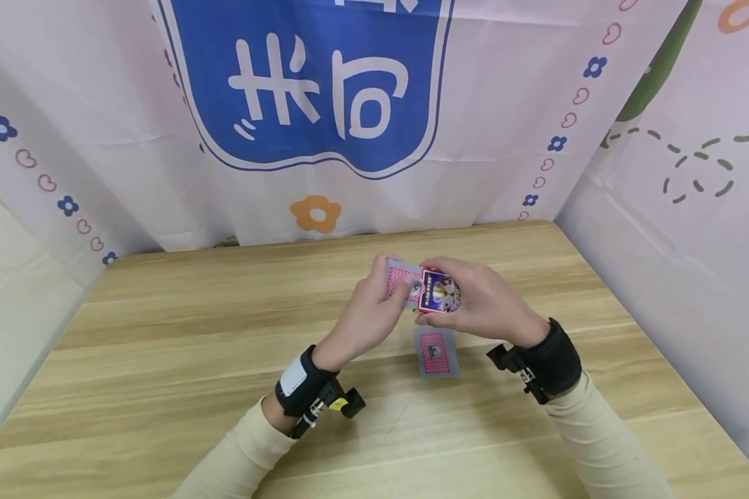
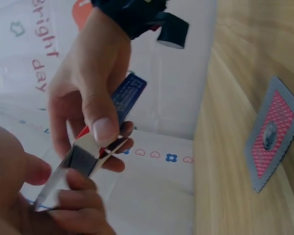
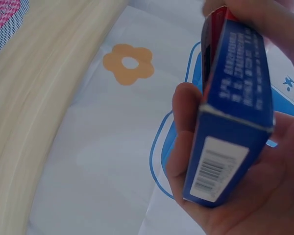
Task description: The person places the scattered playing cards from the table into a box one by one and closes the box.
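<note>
My right hand [image 1: 496, 299] grips a blue-and-red playing card box [image 1: 438, 291] between thumb and fingers, above the table. Pink-backed playing cards [image 1: 397, 277] are pinched in my left hand [image 1: 365, 315], thumb on top, right at the box's left end. From the left wrist, that end of the box [image 2: 131, 97] looks open, with the cards' edges at its mouth. The right wrist view shows the box's closed bottom with a white barcode label [image 3: 216, 169]. Below the hands, one playing card [image 1: 437, 355] lies back up on the table.
The wood-grain table [image 1: 181, 360] reaches back to a printed cloth [image 1: 505, 83] hanging along its far edge. More cloth hangs at the right side. Each wrist wears a black strap [image 1: 552, 360] with a small camera mount.
</note>
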`<state>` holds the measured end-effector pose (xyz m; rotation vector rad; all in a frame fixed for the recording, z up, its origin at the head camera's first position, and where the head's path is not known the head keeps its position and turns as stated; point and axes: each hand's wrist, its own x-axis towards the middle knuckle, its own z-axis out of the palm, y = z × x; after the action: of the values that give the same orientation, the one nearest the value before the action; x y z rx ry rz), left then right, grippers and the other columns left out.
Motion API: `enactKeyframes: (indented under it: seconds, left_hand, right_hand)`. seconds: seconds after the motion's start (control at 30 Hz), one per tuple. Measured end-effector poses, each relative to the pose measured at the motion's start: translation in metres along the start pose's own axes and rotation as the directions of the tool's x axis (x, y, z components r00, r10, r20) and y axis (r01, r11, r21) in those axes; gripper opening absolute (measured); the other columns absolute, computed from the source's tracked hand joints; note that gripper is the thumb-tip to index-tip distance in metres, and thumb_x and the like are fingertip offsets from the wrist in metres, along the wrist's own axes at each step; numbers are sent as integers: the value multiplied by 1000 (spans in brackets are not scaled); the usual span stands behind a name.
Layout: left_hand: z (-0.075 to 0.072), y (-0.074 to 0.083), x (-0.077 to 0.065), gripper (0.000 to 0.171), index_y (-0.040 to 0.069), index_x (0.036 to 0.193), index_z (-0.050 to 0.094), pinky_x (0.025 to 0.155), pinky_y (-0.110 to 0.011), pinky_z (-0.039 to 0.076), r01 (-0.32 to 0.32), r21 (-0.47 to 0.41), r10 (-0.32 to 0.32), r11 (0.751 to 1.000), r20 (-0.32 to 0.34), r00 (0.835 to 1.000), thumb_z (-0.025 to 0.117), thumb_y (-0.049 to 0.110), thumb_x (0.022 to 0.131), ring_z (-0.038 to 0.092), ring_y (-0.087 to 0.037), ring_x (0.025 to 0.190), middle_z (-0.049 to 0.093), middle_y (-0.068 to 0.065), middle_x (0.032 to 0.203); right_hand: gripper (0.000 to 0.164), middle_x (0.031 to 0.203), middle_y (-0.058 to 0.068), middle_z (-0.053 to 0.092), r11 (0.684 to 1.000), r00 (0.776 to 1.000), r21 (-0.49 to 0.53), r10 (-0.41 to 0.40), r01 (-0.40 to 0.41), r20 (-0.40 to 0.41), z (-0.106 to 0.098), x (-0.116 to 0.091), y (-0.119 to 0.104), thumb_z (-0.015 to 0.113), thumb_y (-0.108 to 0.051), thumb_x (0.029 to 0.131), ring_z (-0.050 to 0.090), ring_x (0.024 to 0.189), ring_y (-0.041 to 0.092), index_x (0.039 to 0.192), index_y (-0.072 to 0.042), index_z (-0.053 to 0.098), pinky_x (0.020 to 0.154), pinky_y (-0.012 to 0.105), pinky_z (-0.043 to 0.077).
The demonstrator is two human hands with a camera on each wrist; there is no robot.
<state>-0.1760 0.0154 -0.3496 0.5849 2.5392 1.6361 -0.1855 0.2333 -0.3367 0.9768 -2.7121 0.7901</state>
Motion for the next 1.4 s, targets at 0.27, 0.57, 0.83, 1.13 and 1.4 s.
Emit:
enactKeyframes:
  seconds: [0.27,0.57,0.83,1.13,1.4]
  left_hand:
    - [-16,6,3,27,5,121,59,61,-25,38,131,-155,-148,979,-102,984,42,24,113,47,-17,72,52,-4,86]
    - [-3,2,2,16,8,111,61,77,-27,46,141,-206,-136,968,36,990,53,21,110,55,-21,91,57,-3,100]
    - [-4,0,5,20,8,115,62,72,-27,44,186,-262,-182,947,39,983,54,26,111,52,-21,85,56,-3,93]
    - [6,-5,5,17,11,113,64,73,-25,45,178,-247,-167,952,64,984,63,27,106,55,-19,86,60,-1,97]
    - [21,-28,9,24,7,121,63,76,-33,52,131,49,-135,990,88,987,53,26,111,60,-21,89,66,-6,106]
  right_hand:
    - [75,114,8,75,999,999,33,17,-16,-31,-3,0,3,94,-35,78,67,84,11,138,-4,62,70,23,56]
    - [72,118,7,74,999,1000,35,-15,16,-6,-2,0,0,93,-35,79,68,91,12,138,-5,62,76,26,59]
    - [74,113,8,75,999,999,38,-3,4,-38,-3,-1,3,94,-32,79,68,87,13,139,-4,61,73,26,58]
    - [73,116,9,75,1000,999,17,-24,25,-41,-5,0,4,94,-35,79,68,87,13,137,-5,62,73,27,58]
    - [75,116,9,75,999,998,38,-6,8,-58,-6,-1,5,94,-34,78,69,87,13,138,-3,62,74,27,59]
